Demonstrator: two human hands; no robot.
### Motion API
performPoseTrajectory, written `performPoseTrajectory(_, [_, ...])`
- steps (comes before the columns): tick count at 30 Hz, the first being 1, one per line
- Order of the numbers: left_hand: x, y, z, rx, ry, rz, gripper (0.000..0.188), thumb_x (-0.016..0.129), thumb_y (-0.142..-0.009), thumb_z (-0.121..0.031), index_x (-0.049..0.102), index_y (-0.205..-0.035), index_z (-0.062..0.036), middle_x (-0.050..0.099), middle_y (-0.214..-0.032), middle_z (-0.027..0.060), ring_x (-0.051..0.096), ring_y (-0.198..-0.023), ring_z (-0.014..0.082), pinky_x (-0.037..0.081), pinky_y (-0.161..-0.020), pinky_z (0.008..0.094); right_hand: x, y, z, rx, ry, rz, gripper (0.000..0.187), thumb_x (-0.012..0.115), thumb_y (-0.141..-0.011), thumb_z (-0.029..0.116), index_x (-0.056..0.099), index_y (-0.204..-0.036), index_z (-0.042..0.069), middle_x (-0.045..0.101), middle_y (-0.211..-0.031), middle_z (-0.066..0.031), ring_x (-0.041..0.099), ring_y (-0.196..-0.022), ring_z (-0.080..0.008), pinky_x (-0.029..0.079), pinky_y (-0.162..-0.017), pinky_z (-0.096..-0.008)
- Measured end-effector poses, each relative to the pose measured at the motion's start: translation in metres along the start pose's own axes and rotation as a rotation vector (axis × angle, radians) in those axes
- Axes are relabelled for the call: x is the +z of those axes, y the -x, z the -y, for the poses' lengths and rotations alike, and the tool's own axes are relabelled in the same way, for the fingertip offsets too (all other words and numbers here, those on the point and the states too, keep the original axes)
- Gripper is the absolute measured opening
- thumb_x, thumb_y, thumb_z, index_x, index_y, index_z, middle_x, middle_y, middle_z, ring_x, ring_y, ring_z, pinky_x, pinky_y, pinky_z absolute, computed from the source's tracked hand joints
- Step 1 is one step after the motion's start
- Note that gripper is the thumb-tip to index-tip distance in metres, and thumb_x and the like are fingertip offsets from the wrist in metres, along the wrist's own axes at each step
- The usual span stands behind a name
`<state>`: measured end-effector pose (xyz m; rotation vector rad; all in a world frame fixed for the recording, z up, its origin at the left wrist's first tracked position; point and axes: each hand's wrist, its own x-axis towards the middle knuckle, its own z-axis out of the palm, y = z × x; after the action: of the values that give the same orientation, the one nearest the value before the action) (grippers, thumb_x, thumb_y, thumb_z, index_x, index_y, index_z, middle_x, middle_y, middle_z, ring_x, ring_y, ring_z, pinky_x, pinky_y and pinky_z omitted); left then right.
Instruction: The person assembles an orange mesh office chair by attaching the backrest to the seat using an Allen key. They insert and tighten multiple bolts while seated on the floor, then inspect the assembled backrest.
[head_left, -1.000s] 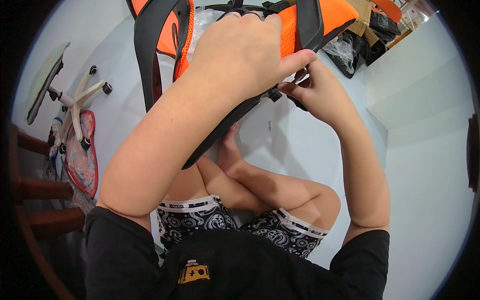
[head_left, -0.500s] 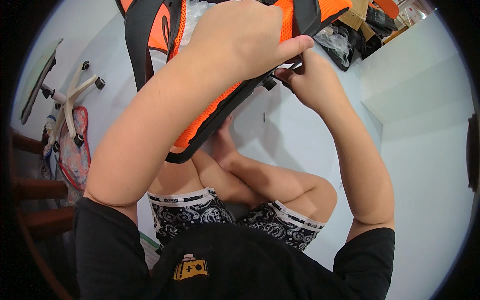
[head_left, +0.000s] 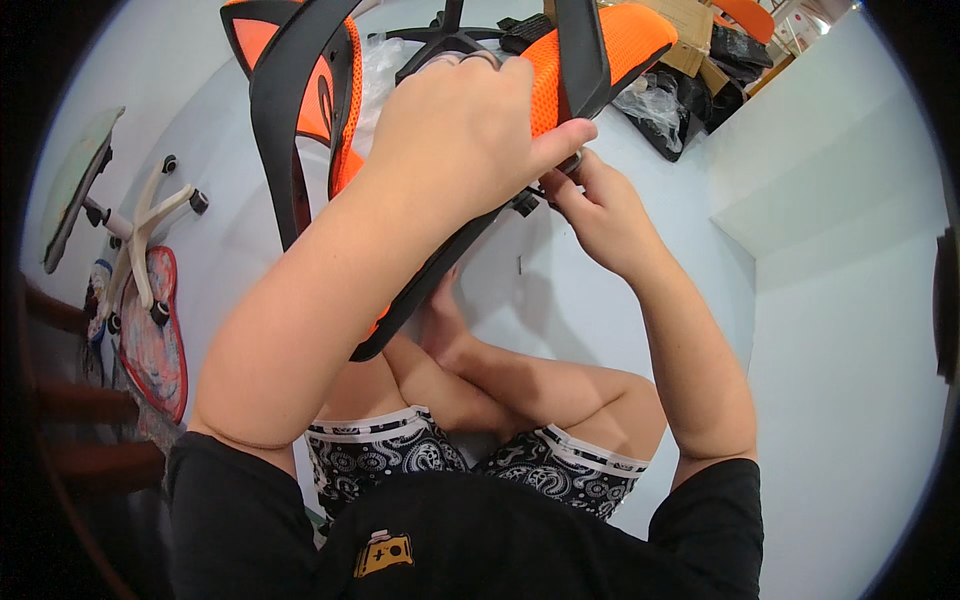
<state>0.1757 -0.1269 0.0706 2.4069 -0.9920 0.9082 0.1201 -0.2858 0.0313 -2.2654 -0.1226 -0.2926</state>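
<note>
An orange mesh office chair [head_left: 545, 85] with black armrests and a black frame edge leans across the upper middle, over my legs. My left hand [head_left: 455, 125] is closed on its frame, back of the hand up, its thumb stretched toward my right hand. Most of the left fingertips are hidden behind the hand. At the frame's right edge, my right hand [head_left: 595, 205] pinches with thumb and fingers at something small and dark that I cannot make out. A black knob [head_left: 524, 204] sticks out from the frame just left of those fingers.
A small thin dark piece [head_left: 519, 265] lies on the pale floor. Beyond the chair are a black star base [head_left: 450, 38], clear plastic wrap and cardboard [head_left: 685, 35]. To the left stands a white-legged swivel chair [head_left: 140, 235] beside a red-edged cushion [head_left: 155, 345]. A white wall [head_left: 840, 200] rises right.
The chair and both hands have shifted slightly left and down in view, and the black star base now shows more beyond it. Both hands keep their hold.
</note>
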Motion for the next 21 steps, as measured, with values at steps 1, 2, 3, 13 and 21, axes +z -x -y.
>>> performPoseTrajectory(1, [-0.001, 0.001, 0.000, 0.005, 0.003, -0.005, 0.059, 0.057, -0.076, -0.052, 0.058, -0.103, 0.0002, 0.059, -0.075, 0.0203, 0.058, -0.073, 0.0339, 0.047, -0.064, 0.0384, -0.004, 0.000, -0.003, 0.021, -0.016, 0.032, 0.027, 0.052, -0.086, 0.023, 0.051, -0.088, -0.003, 0.059, -0.072, -0.0186, 0.058, -0.068, -0.0296, 0.045, -0.064, -0.0374])
performPoseTrajectory(2, [-0.002, 0.002, -0.001, 0.009, 0.007, -0.011, 0.059, 0.058, -0.076, -0.052, 0.058, -0.104, 0.0003, 0.059, -0.076, 0.0203, 0.058, -0.073, 0.0341, 0.047, -0.065, 0.0383, -0.008, 0.000, -0.004, 0.042, -0.031, 0.064, 0.027, 0.052, -0.086, 0.023, 0.051, -0.089, -0.004, 0.059, -0.073, -0.0187, 0.058, -0.068, -0.0301, 0.045, -0.065, -0.0376])
performPoseTrajectory(3, [-0.003, 0.002, -0.002, 0.006, 0.001, 0.003, 0.060, 0.058, -0.076, -0.052, 0.058, -0.105, 0.0003, 0.059, -0.076, 0.0200, 0.058, -0.073, 0.0342, 0.046, -0.065, 0.0382, -0.013, 0.000, -0.003, 0.061, -0.042, 0.094, 0.026, 0.051, -0.086, 0.023, 0.051, -0.089, -0.004, 0.059, -0.073, -0.0188, 0.058, -0.068, -0.0305, 0.045, -0.065, -0.0378])
performPoseTrajectory(13, [-0.011, -0.005, -0.003, 0.057, 0.005, 0.144, 0.063, 0.063, -0.072, -0.047, 0.053, -0.111, 0.0009, 0.057, -0.083, 0.0181, 0.057, -0.074, 0.0343, 0.045, -0.066, 0.0391, -0.007, -0.001, -0.002, -0.083, 0.385, -0.022, 0.021, 0.054, -0.081, 0.020, 0.052, -0.083, -0.001, 0.059, -0.075, -0.0227, 0.058, -0.075, -0.0369, 0.045, -0.066, -0.0455])
performPoseTrajectory(21, [-0.014, -0.005, -0.006, 0.086, 0.052, 0.128, 0.058, 0.069, -0.065, -0.043, 0.054, -0.097, 0.0029, 0.057, -0.076, 0.0134, 0.057, -0.072, 0.0275, 0.046, -0.064, 0.0337, -0.006, 0.011, 0.001, -0.115, 0.201, -0.037, 0.024, 0.063, -0.076, 0.019, 0.051, -0.082, -0.001, 0.060, -0.074, -0.0196, 0.058, -0.073, -0.0364, 0.045, -0.062, -0.0426])
